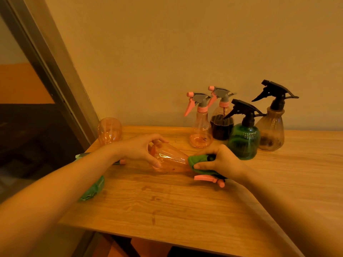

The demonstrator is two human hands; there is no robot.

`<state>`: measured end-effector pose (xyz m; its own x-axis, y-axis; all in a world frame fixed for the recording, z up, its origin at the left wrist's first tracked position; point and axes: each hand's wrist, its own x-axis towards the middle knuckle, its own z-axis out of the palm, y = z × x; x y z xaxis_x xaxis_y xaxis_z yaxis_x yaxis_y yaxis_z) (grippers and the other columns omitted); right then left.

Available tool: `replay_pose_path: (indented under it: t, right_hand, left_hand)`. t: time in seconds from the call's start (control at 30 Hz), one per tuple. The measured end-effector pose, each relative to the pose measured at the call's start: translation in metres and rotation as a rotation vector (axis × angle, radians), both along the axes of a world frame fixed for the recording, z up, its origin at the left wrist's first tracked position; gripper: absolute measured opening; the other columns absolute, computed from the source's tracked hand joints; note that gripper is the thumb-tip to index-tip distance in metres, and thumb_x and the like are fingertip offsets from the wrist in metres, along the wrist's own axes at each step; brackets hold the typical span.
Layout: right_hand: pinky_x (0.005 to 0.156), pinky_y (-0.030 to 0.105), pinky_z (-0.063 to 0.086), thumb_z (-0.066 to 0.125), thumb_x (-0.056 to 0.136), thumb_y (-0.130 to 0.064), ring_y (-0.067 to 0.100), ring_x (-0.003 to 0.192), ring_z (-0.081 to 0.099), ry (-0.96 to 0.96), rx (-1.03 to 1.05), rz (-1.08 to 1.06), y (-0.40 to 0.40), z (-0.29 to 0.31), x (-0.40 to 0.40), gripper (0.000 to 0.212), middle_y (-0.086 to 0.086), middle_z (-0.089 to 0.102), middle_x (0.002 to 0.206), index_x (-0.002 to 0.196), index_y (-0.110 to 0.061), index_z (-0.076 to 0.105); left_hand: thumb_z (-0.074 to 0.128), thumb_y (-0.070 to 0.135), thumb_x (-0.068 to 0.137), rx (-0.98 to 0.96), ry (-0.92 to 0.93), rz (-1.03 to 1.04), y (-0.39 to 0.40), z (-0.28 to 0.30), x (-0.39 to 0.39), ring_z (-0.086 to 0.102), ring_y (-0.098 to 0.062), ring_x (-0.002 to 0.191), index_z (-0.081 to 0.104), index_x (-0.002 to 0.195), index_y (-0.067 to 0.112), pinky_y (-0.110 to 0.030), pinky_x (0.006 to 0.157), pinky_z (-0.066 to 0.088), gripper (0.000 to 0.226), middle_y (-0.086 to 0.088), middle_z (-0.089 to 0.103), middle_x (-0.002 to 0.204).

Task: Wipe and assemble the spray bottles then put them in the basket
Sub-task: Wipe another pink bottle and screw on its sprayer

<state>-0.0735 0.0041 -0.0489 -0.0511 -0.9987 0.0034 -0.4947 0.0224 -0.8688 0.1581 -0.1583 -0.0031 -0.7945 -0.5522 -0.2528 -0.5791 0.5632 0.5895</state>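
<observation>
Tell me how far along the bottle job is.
Four assembled bottles stand by the wall. In hand: left hand holds an orange bottle on its side, right hand wraps a green cloth round its neck. Left: another headless bottle at the table corner. No basket is visible.
</observation>
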Motion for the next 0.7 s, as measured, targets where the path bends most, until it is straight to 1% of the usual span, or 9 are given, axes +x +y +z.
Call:
replay_pose_path:
  t: [0.07,0.13,0.23,0.33,0.4,0.47,0.53,0.6,0.7]
  right_hand:
    - [0.047,0.036,0.056,0.076,0.072,-0.032,0.024,0.053,0.064,-0.026,0.025,0.043,0.004,0.0,0.002,0.034,0.008,0.072,0.091,0.105,-0.03,0.068]
    - [0.036,0.024,0.047,0.073,0.079,-0.019,0.016,0.041,0.056,-0.073,0.018,0.031,0.006,-0.001,-0.001,0.03,0.014,0.071,0.086,0.107,-0.026,0.066]
    - [0.034,0.022,0.043,0.069,0.083,-0.015,0.015,0.037,0.052,-0.199,-0.062,-0.077,0.011,-0.005,-0.005,0.02,0.012,0.072,0.076,0.102,-0.017,0.067]
    - [0.038,0.022,0.043,0.068,0.084,-0.019,0.016,0.037,0.054,-0.221,-0.227,-0.226,0.023,-0.01,-0.004,0.019,0.007,0.071,0.073,0.103,-0.018,0.068]
    - [0.047,0.024,0.049,0.068,0.084,-0.018,0.011,0.05,0.059,-0.17,-0.294,-0.235,0.033,-0.011,0.003,0.027,0.002,0.071,0.081,0.11,-0.025,0.066]
    - [0.078,0.017,0.051,0.067,0.085,-0.024,-0.002,0.089,0.063,0.074,-0.304,-0.12,0.039,-0.014,0.01,0.037,-0.013,0.066,0.11,0.12,-0.032,0.06]
    - [0.104,0.012,0.034,0.062,0.088,-0.03,-0.009,0.124,0.041,0.338,-0.281,0.035,0.043,-0.019,0.013,0.045,-0.021,0.047,0.134,0.131,-0.035,0.05]
    - [0.111,0.013,0.023,0.059,0.09,-0.033,-0.009,0.134,0.027,0.455,-0.302,0.093,0.048,-0.025,0.009,0.05,-0.024,0.036,0.142,0.137,-0.038,0.042]
    - [0.112,0.017,0.025,0.052,0.09,-0.043,-0.01,0.134,0.028,0.493,-0.315,0.119,0.062,-0.029,-0.003,0.05,-0.026,0.035,0.144,0.137,-0.043,0.037]
  left_hand:
    - [0.085,0.03,0.064,-0.007,-0.005,0.002,0.001,0.0,0.0,0.054,-0.006,0.102,0.043,0.118,0.048,-0.023,0.085,0.05,0.071,0.02,0.048,0.116]
    - [0.085,0.029,0.065,-0.026,-0.004,0.007,0.001,0.0,0.0,0.054,-0.003,0.1,0.043,0.123,0.043,-0.018,0.081,0.049,0.072,0.017,0.049,0.117]
    - [0.084,0.031,0.065,-0.035,-0.001,0.019,0.003,0.0,0.0,0.054,-0.005,0.101,0.043,0.123,0.042,-0.021,0.082,0.049,0.072,0.01,0.05,0.123]
    - [0.082,0.03,0.067,-0.026,-0.002,0.02,0.003,0.001,-0.001,0.056,-0.007,0.101,0.042,0.124,0.041,-0.019,0.079,0.048,0.071,0.009,0.051,0.123]
    - [0.083,0.03,0.067,-0.026,-0.001,0.019,0.003,0.001,0.0,0.057,-0.008,0.101,0.042,0.124,0.041,-0.018,0.078,0.048,0.071,0.01,0.051,0.123]
    - [0.083,0.031,0.066,-0.02,0.0,0.018,0.003,0.0,0.0,0.057,-0.008,0.101,0.042,0.125,0.042,-0.018,0.077,0.047,0.072,0.011,0.05,0.123]
    - [0.083,0.032,0.065,-0.01,-0.001,0.018,0.003,0.0,0.001,0.056,-0.007,0.102,0.043,0.126,0.042,-0.019,0.079,0.047,0.074,0.012,0.05,0.123]
    - [0.084,0.032,0.065,-0.011,-0.001,0.013,0.004,0.001,0.002,0.054,-0.004,0.103,0.043,0.127,0.042,-0.019,0.08,0.047,0.075,0.014,0.049,0.121]
    - [0.084,0.031,0.064,-0.035,0.005,0.005,0.007,0.001,0.002,0.051,0.0,0.102,0.042,0.127,0.041,-0.014,0.077,0.044,0.076,0.02,0.047,0.118]
